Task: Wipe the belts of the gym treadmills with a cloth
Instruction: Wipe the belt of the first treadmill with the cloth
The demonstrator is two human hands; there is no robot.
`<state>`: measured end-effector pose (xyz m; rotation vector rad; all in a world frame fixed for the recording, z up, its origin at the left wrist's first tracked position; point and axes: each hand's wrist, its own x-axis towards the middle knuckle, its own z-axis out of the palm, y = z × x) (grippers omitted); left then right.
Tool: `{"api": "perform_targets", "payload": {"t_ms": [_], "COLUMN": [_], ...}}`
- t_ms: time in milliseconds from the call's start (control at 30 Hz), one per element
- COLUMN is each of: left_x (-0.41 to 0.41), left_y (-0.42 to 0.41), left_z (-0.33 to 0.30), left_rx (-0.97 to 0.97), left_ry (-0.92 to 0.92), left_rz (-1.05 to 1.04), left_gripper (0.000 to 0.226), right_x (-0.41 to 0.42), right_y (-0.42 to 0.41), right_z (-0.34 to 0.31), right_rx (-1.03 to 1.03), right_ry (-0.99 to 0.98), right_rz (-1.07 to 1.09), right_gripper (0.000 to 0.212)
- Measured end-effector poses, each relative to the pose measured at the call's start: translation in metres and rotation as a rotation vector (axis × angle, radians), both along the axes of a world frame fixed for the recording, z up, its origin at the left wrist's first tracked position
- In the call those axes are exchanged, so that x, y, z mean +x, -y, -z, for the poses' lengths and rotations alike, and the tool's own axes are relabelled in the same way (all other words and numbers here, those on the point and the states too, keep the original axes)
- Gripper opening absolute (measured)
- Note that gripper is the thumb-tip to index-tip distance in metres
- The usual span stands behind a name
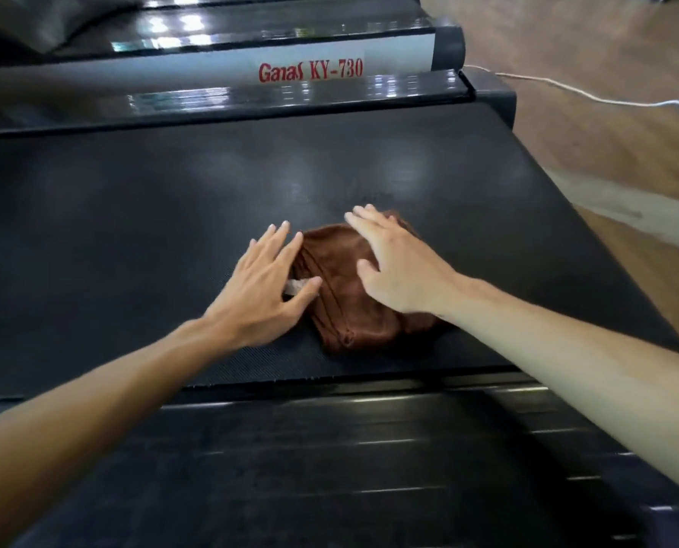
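A crumpled brown cloth (345,294) lies on the black treadmill belt (132,215), near its middle. My right hand (393,267) lies flat on top of the cloth with its fingers spread and straight. My left hand (266,282) sits at the cloth's left edge, fingers straight, with its fingertips touching the fabric and the belt. A small white tag (296,287) of the cloth shows under the left thumb.
A glossy black side rail (290,98) borders the belt's far edge; behind it a grey treadmill side panel (310,69) reads "Ganas KY-730". The near side rail (330,448) runs below my arms. A white cable (590,97) lies on the wooden floor (606,45) at right.
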<state>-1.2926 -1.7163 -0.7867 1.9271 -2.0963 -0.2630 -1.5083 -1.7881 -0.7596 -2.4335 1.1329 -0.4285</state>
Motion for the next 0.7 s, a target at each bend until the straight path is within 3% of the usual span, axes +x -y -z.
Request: {"api": "perform_targets", "payload": {"t_ms": [100, 233, 400, 567, 700], "left_x": [0.025, 0.046, 0.062, 0.059, 0.057], "left_y": [0.012, 0.04, 0.065, 0.067, 0.066], "left_z": [-0.002, 0.006, 0.015, 0.023, 0.023], "left_rx": [-0.006, 0.006, 0.092, 0.068, 0.054], "left_ry": [0.053, 0.075, 0.096, 0.161, 0.198], "left_rz": [0.052, -0.105, -0.204, -0.24, -0.247], "left_gripper": [0.086, 0.069, 0.091, 0.104, 0.104], "right_x": [0.02, 0.025, 0.022, 0.015, 0.011], "right_y": [0.001, 0.002, 0.027, 0.055, 0.04], "right_z": [0.004, 0.022, 0.027, 0.025, 0.026], "right_rx": [0.012, -0.019, -0.054, -0.165, -0.05], "right_ry": [-0.007, -0.282, -0.368, -0.378, -0.475], "right_rz": [-0.027, -0.009, 0.04, 0.258, 0.249], "right_gripper": [0.066, 0.084, 0.087, 0.088, 0.088]}}
